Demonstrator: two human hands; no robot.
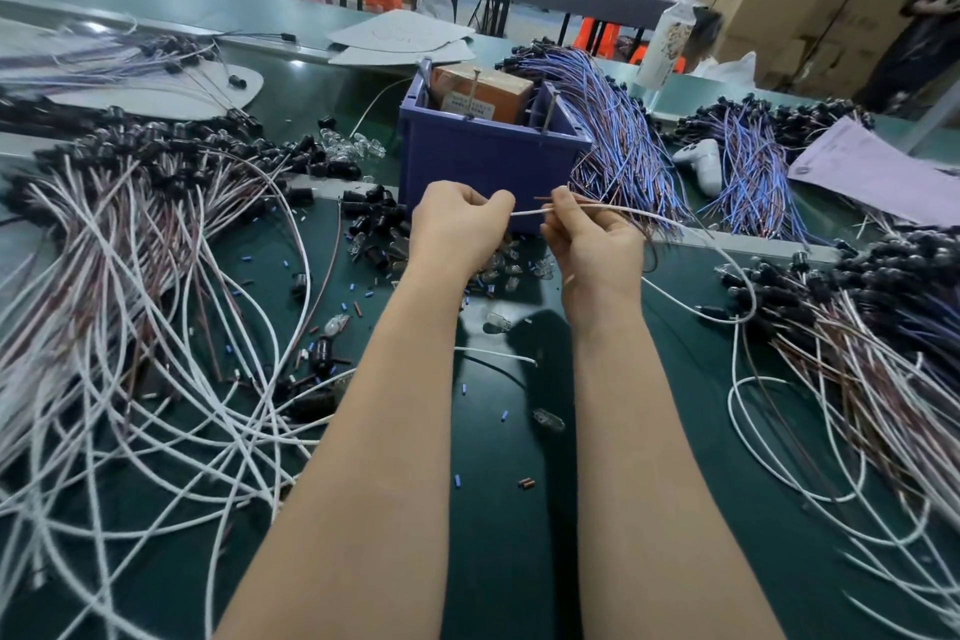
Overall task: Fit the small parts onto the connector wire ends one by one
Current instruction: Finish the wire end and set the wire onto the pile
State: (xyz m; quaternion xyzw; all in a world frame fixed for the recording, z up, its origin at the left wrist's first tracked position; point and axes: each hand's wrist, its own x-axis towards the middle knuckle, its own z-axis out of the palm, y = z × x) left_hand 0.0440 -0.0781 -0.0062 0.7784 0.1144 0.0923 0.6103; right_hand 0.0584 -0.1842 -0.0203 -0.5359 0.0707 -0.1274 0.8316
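My left hand (457,229) and my right hand (587,239) are raised side by side in front of the blue bin (467,156). My right hand pinches a white wire (649,216) that trails off to the right; a thin brown wire end pokes out beside it. The wire's left end reaches my left hand's curled fingertips, which pinch it; any small part there is hidden by the fingers. Small black parts (379,218) and clear bulbs (511,270) lie on the green mat below my hands.
Heaps of white and brown wires with black sockets lie left (130,234) and right (857,343). Blue-purple wire bundles (618,135) lie behind the bin. A white bottle (670,36), a white controller (701,161) and a paper sheet (872,172) sit at the back right.
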